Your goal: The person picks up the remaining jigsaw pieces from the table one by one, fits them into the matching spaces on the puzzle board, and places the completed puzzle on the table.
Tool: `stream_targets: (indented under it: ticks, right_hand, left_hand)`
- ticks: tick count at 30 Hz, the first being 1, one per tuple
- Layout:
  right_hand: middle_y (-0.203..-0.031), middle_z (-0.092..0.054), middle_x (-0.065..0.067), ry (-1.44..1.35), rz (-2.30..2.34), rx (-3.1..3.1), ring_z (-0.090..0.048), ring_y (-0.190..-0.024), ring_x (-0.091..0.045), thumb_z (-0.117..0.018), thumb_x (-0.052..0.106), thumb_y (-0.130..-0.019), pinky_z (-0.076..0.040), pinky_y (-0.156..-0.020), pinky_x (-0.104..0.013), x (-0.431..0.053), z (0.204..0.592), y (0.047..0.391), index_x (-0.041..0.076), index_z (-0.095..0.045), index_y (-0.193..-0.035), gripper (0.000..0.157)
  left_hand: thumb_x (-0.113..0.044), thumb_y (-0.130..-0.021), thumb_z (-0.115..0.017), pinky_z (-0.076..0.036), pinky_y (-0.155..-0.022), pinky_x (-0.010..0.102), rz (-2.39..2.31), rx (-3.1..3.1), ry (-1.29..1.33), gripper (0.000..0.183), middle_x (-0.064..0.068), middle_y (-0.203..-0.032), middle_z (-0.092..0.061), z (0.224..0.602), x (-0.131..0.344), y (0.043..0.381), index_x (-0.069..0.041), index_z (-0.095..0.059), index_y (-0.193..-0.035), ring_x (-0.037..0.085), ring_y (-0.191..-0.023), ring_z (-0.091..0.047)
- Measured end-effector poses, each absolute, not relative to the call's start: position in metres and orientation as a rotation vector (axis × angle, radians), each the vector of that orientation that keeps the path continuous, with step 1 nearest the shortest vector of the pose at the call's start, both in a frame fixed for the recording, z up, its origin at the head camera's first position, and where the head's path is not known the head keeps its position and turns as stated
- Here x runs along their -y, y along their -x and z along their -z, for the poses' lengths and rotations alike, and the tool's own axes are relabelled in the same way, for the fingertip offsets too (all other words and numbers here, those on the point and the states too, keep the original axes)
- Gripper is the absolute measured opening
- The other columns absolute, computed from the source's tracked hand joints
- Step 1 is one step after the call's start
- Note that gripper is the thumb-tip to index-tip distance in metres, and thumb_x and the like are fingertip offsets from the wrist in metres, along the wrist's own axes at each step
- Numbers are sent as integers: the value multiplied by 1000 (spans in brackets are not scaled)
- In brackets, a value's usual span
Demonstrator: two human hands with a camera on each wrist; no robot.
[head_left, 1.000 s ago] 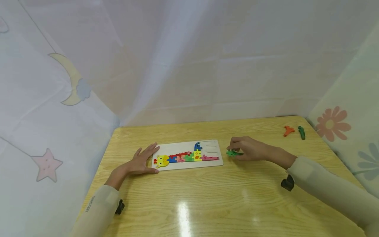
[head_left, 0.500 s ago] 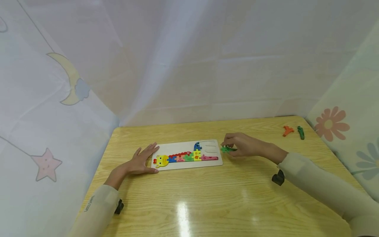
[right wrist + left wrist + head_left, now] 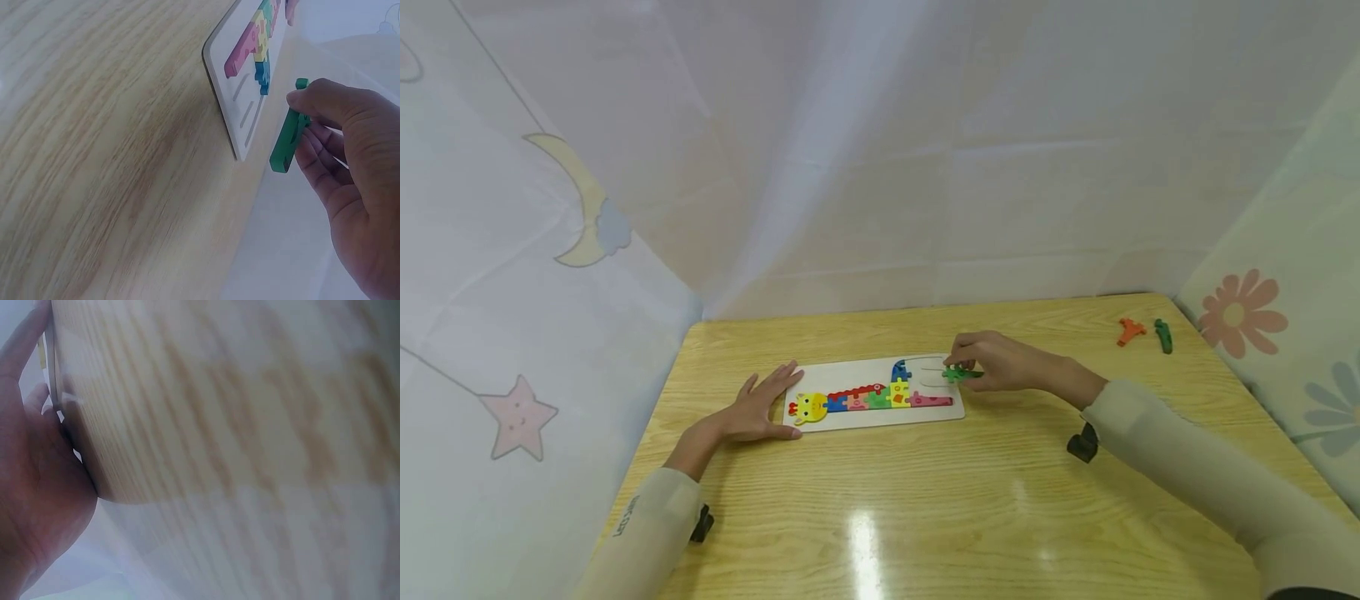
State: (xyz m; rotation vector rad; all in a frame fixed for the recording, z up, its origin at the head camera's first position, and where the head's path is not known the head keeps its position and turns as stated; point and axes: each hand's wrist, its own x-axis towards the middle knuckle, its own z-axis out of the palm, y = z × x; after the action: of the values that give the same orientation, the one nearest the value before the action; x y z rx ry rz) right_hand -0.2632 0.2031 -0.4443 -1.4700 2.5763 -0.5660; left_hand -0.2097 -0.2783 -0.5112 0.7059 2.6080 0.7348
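A white puzzle board (image 3: 850,372) lies on the table, with a giraffe partly filled in by coloured pieces from its yellow head (image 3: 811,407) to a pink leg piece (image 3: 931,401). My left hand (image 3: 752,414) rests at the board's left end, fingers and thumb spread along its edges. In the right wrist view, my right hand (image 3: 362,156) pinches a green puzzle piece (image 3: 288,139) between thumb and fingers. The head view has that piece over the board's right end, near the outlined leg slots. The left wrist view shows only part of my left hand (image 3: 37,487) beside the board's edge.
An orange puzzle piece (image 3: 1131,332) and a dark green puzzle piece (image 3: 1163,336) lie at the table's back right. The wooden table (image 3: 925,500) meets a pale cloth backdrop (image 3: 865,208) behind and at both sides.
My right hand has moved left with the green puzzle piece, from beside the board to over its right end. The left hand and the board have stayed in place.
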Motion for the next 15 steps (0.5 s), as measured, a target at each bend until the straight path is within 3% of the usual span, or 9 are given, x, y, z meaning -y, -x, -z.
stream_targets:
  ticks: [15]
  right_hand:
    - [-107, -67, -4, 1495, 606, -2538, -65, -89, -13, -86, 12, -90, -62, -77, -33, -182, 452, 267, 2, -79, -121, 33]
  left_hand:
    - [-52, -88, -83, 6, -124, 70, -731, -2619, -712, 111, 15, -178, -9, 512, 279, 209, -10, -22, -170, 42, -163, -8]
